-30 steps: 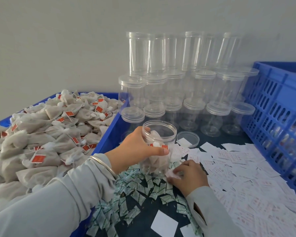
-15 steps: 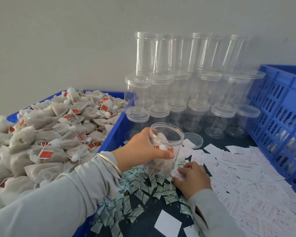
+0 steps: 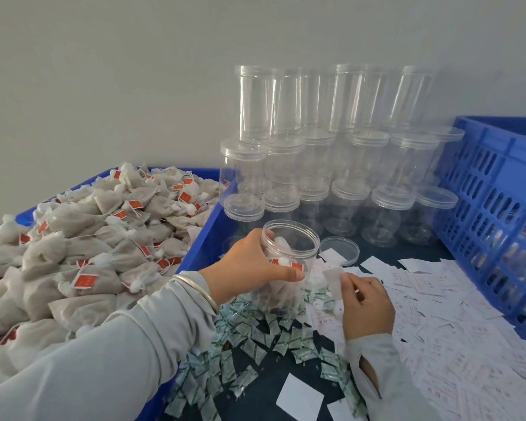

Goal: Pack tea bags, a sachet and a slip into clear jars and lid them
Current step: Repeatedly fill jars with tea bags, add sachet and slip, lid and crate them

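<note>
My left hand (image 3: 249, 265) grips an open clear jar (image 3: 289, 259), tilted toward me and holding several tea bags. Just right of the jar, my right hand (image 3: 366, 302) pinches a white paper slip (image 3: 333, 279) lifted off the table. A loose clear lid (image 3: 340, 249) lies flat behind the jar. Green-printed sachets (image 3: 255, 338) are scattered on the dark table below the jar. White slips with red print (image 3: 456, 326) cover the table to the right.
A blue tray (image 3: 207, 226) on the left is heaped with tea bags (image 3: 88, 238) with red tags. Stacked lidded clear jars (image 3: 331, 153) stand along the wall. A blue slatted crate (image 3: 498, 202) borders the right side.
My right hand has risen from the table, lifting a slip up beside the jar. My left hand keeps hold of the jar.
</note>
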Available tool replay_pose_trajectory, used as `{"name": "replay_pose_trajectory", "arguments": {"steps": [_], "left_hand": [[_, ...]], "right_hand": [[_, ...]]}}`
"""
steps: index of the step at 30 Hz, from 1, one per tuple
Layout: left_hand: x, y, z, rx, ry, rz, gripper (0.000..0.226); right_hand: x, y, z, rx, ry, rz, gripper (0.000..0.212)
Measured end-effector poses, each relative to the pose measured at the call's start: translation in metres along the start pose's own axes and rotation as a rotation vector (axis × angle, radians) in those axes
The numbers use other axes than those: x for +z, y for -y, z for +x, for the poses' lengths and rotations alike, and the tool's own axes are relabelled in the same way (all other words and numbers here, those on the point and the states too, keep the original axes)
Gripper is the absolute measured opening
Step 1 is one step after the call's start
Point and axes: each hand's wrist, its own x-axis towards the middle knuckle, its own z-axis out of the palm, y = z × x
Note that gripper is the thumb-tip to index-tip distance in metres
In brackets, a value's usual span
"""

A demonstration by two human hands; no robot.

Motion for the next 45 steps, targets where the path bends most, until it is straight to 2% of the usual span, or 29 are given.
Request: {"name": "replay_pose_trajectory", "arguments": {"steps": [3,7,10,13,17,20,24,27,35,37,41,45], "left_hand": [[0.000,0.001,0.000,0.018,0.018,0.030,0.094],[0.001,-0.002,0.000,0.067,0.029,0.090,0.091],[0.003,-0.004,-0.002,0.108,0.027,0.108,0.092],[0.005,-0.002,-0.008,0.163,0.022,0.095,0.094],[0.005,-0.008,-0.014,0.208,-0.040,0.048,0.067],[0.012,-0.019,-0.017,0.259,-0.101,-0.009,0.063],[0.028,-0.047,-0.018,0.334,-0.162,-0.101,0.063],[0.044,-0.078,-0.017,0.400,-0.182,-0.137,0.058],[0.087,-0.198,-0.004,0.635,-0.176,-0.170,0.054],[0.099,-0.230,0.003,0.693,-0.175,-0.182,0.060],[0.131,-0.289,0.018,0.732,-0.134,-0.242,0.059],[0.231,-0.370,0.025,0.775,-0.107,-0.231,0.064]], "right_hand": [[-0.011,0.019,0.004,0.004,-0.093,0.155,0.013],[-0.024,0.062,0.011,-0.253,-0.143,0.260,0.008],[-0.026,0.086,0.012,-0.395,0.050,0.242,0.012],[-0.022,0.097,0.006,-0.538,0.200,0.053,0.017],[-0.031,0.104,0.001,-0.615,0.349,-0.126,0.027],[-0.047,0.109,0.006,-0.657,0.364,-0.185,0.029],[-0.079,0.117,0.022,-0.683,0.336,-0.237,0.021],[-0.109,0.122,0.041,-0.720,0.314,-0.248,0.013],[-0.204,0.137,0.112,-0.801,0.166,-0.397,0.014],[-0.228,0.138,0.132,-0.809,0.131,-0.459,0.016],[-0.278,0.137,0.172,-0.798,0.105,-0.582,0.017],[-0.381,0.087,0.226,-0.739,0.115,-0.718,0.017]]}}
